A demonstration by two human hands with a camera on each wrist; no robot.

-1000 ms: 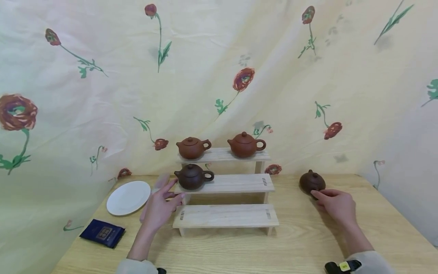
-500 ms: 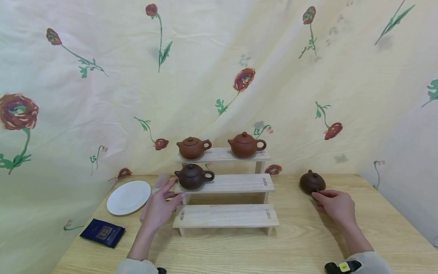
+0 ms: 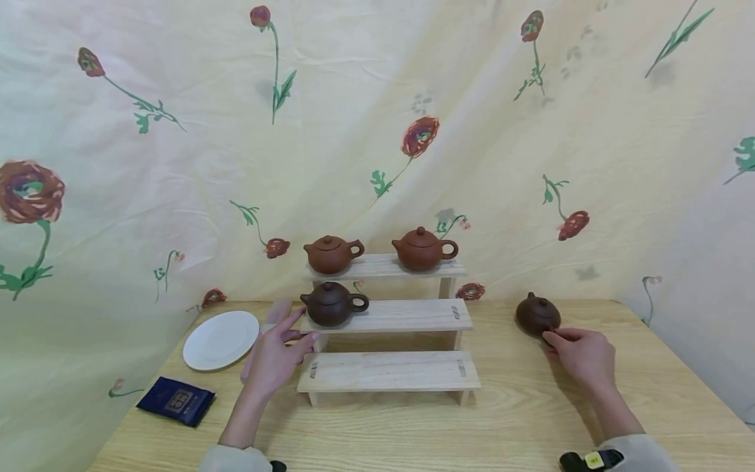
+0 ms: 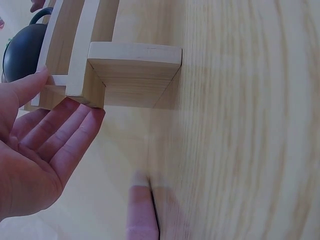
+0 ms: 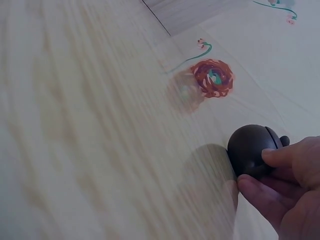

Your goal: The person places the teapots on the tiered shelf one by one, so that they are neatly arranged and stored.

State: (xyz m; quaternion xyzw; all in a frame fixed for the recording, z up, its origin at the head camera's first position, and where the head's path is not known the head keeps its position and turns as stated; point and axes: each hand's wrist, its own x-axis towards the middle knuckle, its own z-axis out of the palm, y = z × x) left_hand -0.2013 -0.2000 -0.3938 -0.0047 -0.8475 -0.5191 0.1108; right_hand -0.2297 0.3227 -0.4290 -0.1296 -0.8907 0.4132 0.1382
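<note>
A dark brown teapot [image 3: 537, 315] sits on the table right of a three-tier wooden rack [image 3: 407, 372]. My right hand [image 3: 586, 357] pinches its near side, where the handle is mostly hidden; thumb and fingers also show around the teapot [image 5: 250, 147] in the right wrist view. Another dark teapot [image 3: 328, 305] stands on the middle tier's left end. My left hand [image 3: 276, 357] is at the rack's left side, its fingers extended. In the left wrist view, the left hand [image 4: 45, 145] touches the ends of the boards with thumb and fingertips.
Two reddish-brown teapots, a left one [image 3: 330, 255] and a right one [image 3: 421, 250], stand on the top tier. At the left lie a white plate [image 3: 221, 341], a dark blue packet [image 3: 177, 400] and a pinkish strip [image 3: 278, 311] partly behind my left hand. A floral curtain [image 3: 330, 151] hangs behind.
My right thumb and fingertips have shifted very slightly right at the dark teapot's near side. The teapot and my left hand stay in place.
</note>
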